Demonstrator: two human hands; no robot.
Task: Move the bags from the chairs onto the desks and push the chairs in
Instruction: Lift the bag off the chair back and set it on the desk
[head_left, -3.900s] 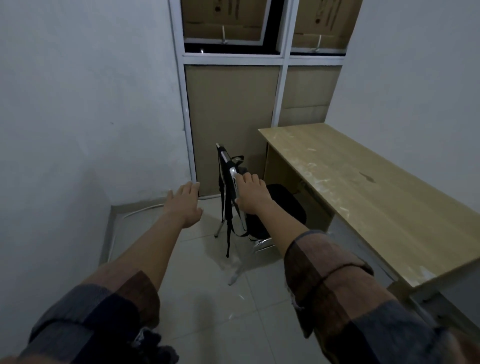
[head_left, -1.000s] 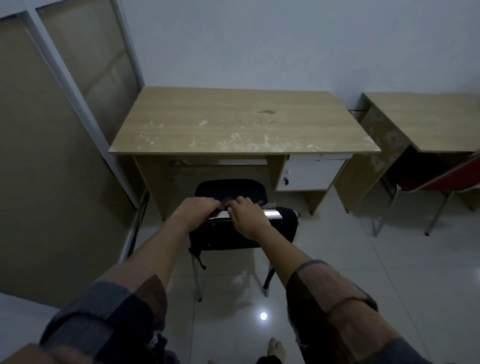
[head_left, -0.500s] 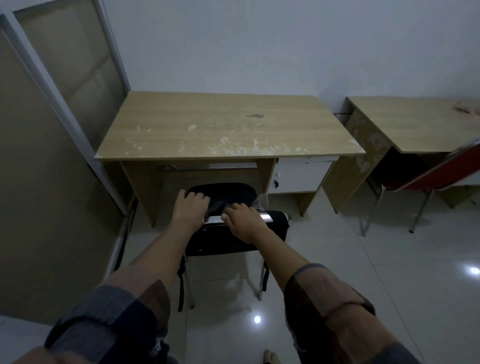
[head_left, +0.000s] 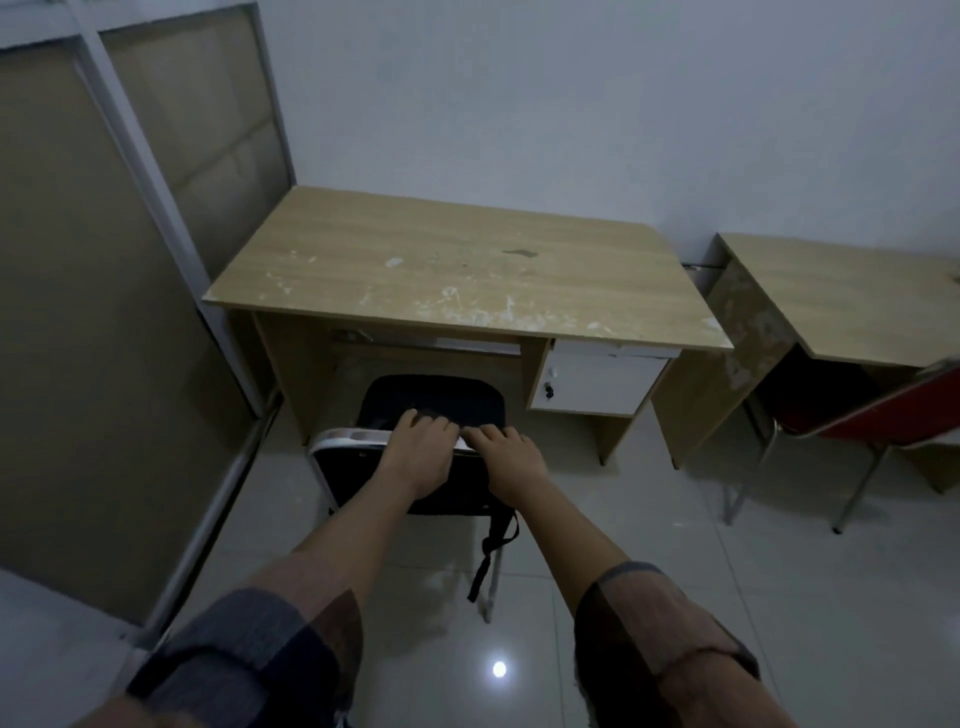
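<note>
A black chair with a chrome frame faces the wooden desk, its seat front just under the desk edge. A black bag hangs over the backrest on my side, and its strap dangles towards the floor. My left hand and my right hand lie side by side on top of the backrest. Their fingers curl over the bag's top at the chrome rail. The desk top carries nothing.
A white drawer unit hangs under the desk's right side. A second wooden desk stands at the right with a red chair in front of it. A framed brown partition closes the left side. The floor is glossy tile.
My left hand has slid right along the backrest until it lies next to my right hand. The view has drawn back and tilted; the chair still faces the desk.
</note>
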